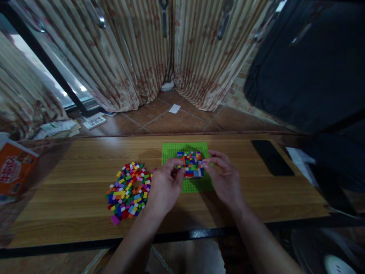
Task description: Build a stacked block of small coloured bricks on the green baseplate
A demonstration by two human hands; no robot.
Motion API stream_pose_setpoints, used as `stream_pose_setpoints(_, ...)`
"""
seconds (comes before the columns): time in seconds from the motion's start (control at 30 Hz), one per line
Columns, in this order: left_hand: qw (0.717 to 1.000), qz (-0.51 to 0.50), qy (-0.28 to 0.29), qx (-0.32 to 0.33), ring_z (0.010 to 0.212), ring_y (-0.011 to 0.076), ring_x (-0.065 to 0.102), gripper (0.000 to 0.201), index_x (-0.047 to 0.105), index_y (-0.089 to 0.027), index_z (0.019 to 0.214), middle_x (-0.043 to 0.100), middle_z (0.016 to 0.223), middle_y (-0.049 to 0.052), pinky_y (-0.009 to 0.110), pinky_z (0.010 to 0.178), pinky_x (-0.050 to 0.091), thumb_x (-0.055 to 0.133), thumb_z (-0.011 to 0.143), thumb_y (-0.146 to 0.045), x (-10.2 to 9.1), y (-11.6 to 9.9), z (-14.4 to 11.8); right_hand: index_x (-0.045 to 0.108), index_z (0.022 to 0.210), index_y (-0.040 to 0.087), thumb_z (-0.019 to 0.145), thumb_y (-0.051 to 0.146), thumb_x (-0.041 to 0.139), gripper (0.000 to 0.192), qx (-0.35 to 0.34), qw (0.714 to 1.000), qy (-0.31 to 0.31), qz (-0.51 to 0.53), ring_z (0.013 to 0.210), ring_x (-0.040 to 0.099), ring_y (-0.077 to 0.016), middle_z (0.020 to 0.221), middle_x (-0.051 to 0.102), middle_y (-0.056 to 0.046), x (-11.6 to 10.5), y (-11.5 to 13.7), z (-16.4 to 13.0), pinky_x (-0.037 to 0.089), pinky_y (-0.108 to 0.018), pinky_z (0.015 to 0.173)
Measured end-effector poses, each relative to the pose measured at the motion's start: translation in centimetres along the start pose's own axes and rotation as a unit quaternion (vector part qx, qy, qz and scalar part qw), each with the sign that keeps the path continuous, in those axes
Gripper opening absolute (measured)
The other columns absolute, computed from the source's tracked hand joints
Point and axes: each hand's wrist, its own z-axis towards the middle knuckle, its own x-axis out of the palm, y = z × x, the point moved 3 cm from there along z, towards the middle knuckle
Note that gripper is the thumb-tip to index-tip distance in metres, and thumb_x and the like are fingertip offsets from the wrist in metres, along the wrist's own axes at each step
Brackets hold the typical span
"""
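The person's two hands meet over a green baseplate (pixel 171 150) that lies flat on a wooden table (pixel 85 152), near its far edge and about at its middle. On the baseplate stands a block of small bricks (pixel 189 161) in red, blue, yellow, green and orange, packed close together. The left hand (pixel 164 188) comes in from the near left with its fingers curled, thumb and forefinger tips pinched at the left edge of the block; whether a single brick sits between them cannot be told. The right hand (pixel 225 179) comes from the near right, fingers bent and drawn together, the tips touching the block's right edge. Just left of the baseplate, and partly under the left hand, a heap of loose bricks (pixel 128 190) in many colours is spread on the table. A dark phone (pixel 272 158) lies flat well to the right, and an orange box (pixel 14 167) stands at the table's far left
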Motion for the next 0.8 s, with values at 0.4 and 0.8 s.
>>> stream_pose_setpoints(0.4, 0.996, 0.059, -0.033, -0.061, 0.067, 0.0158, 0.066, 0.019, 0.067, -0.018, 0.099, 0.073, 0.097, 0.006, 0.028, 0.063, 0.050, 0.059, 0.083, -0.023, -0.4, 1.5, 0.6, 0.076, 0.075, 0.026, 0.071, 0.037, 0.077, 0.012, 0.092, 0.992, 0.073, 0.053, 0.119, 0.056, -0.0266, 0.110, 0.067, -0.006, 0.1, -2.3, 0.3, 0.038, -0.046, 0.103)
stream_pose_setpoints(0.8, 0.996, 0.071, -0.012, -0.056, 0.070, 0.0171, 0.067, 0.016, 0.066, -0.019, 0.097, 0.074, 0.093, 0.005, 0.028, 0.066, 0.051, 0.059, 0.083, -0.020, -0.4, 1.0, 0.7, 0.071, 0.070, 0.021, 0.066, 0.033, 0.075, 0.014, 0.169, 0.981, 0.033, 0.094, 0.088, 0.064, -0.0197, 0.092, 0.071, -0.003, 1.2, -1.7, -0.2, 0.049, -0.032, 0.077)
